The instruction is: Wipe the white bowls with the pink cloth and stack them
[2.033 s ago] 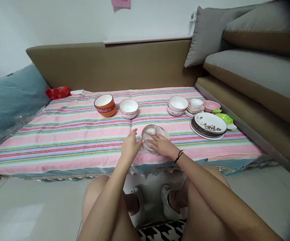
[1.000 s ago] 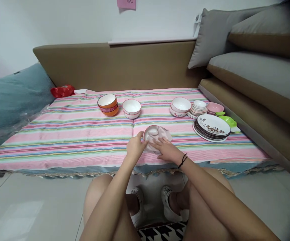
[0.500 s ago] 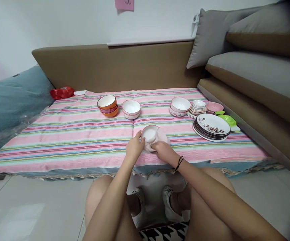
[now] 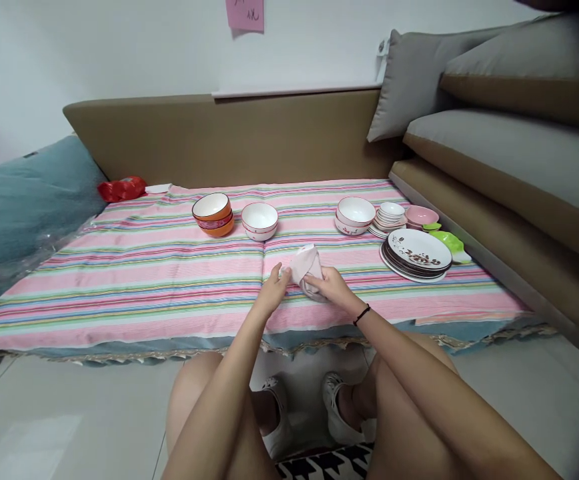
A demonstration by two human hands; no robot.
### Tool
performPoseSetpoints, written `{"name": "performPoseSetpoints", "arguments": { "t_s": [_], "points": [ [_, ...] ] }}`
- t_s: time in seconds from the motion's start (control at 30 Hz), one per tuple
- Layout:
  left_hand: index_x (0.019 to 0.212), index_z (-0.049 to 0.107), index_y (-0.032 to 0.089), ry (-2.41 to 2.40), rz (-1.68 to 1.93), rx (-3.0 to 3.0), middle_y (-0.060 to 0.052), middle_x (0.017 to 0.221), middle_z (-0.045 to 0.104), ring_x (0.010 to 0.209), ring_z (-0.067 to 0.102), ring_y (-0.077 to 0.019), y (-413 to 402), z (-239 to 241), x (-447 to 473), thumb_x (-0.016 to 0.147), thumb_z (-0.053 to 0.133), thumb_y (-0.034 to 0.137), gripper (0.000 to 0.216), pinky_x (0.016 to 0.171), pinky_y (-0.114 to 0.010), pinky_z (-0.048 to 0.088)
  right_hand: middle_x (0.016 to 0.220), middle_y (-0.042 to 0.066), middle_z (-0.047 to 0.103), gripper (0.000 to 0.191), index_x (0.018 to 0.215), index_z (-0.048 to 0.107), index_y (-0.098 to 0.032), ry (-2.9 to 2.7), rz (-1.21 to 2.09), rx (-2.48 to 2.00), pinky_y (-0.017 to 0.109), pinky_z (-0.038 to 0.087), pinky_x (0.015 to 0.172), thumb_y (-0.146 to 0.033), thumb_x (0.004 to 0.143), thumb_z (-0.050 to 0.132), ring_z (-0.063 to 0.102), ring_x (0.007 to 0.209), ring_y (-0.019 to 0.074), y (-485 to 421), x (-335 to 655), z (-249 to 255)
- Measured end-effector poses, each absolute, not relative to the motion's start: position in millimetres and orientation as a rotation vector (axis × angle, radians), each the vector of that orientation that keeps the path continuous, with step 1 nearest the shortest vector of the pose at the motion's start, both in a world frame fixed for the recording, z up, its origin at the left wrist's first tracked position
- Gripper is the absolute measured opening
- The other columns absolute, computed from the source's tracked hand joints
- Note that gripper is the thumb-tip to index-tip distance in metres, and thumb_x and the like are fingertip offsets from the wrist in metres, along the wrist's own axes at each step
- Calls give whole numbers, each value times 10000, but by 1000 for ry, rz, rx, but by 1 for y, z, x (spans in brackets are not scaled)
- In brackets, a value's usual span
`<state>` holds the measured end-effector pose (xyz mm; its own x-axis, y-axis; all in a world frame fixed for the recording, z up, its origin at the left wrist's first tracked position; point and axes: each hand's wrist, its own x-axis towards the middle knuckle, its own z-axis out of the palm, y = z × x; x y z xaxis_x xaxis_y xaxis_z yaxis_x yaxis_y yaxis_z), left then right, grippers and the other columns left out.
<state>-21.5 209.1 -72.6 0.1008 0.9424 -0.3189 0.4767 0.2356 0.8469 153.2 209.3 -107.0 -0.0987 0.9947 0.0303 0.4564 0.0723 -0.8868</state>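
A small bowl wrapped in a pale pink cloth (image 4: pixel 305 265) is held between my two hands just above the striped cloth (image 4: pixel 169 280) near its front edge. My left hand (image 4: pixel 273 289) pinches the bowl's left side with bent fingers. My right hand (image 4: pixel 333 287), a black band at the wrist, grips the cloth over the bowl from the right. The cloth hides nearly all of the bowl.
Orange stacked bowls (image 4: pixel 213 215) and a white bowl (image 4: pixel 259 221) stand at the back middle. To the right are white bowls (image 4: pixel 354 215), small saucers (image 4: pixel 390 216), a pink dish (image 4: pixel 421 216), patterned plates (image 4: pixel 417 253) and a green dish (image 4: pixel 447 241). Sofa cushions rise on the right.
The bowl stood open on the striped cloth with the pink cloth inside it; now it is tipped up and covered by the cloth between both hands.
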Motion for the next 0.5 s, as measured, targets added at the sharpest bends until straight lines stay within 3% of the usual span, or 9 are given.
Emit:
{"name": "performPoseSetpoints", "arguments": {
  "t_s": [0.13,0.23,0.3,0.37,0.43,0.5],
  "points": [
    [1404,457,223,1459,669,1411,-109,1340,598,974,665,-196,209,-69,-18,977,295,515,542,741,-287,510,1013,116,716,313,1074,638,-77,-1786,992,-1352,313,517,778,-263,857,513,664,891,223,205,149,-116],
    [1113,640,142,1611,722,1538,-129,1136,681,1010,627,-235,212,-73,-23,933,389,521,488,802,-310,478,1080,107,714,356,1146,644,-110,-2303,800,-1315,351,494,917,-94,828,485,650,1007,227,196,145,-120],
    [897,672,136,1741,706,1627,-128,985,699,1002,612,-264,215,-77,-29,873,489,524,430,827,-326,456,1200,127,673,443,1195,638,-129,-2475,632,-1317,417,406,1058,-21,793,484,588,1164,249,190,144,-123],
    [777,662,155,1742,707,1689,-98,872,695,951,613,-258,216,-79,-34,840,528,523,397,801,-311,449,1396,180,535,498,1272,596,-103,-2487,422,-1423,469,276,1158,-10,795,491,436,1349,283,187,145,-125],
    [721,647,166,1652,736,1703,-62,776,676,850,618,-227,216,-80,-37,842,510,536,413,740,-284,443,1508,215,388,515,1335,542,-68,-2478,211,-1556,504,203,1188,-36,825,485,289,1443,313,185,144,-125],
    [693,638,167,1601,756,1698,-44,726,658,777,608,-205,215,-79,-37,835,512,542,420,697,-269,429,1489,224,413,473,1302,567,-65,-2490,185,-1597,544,187,1181,-54,836,487,289,1440,339,184,139,-122]
  ]
}}
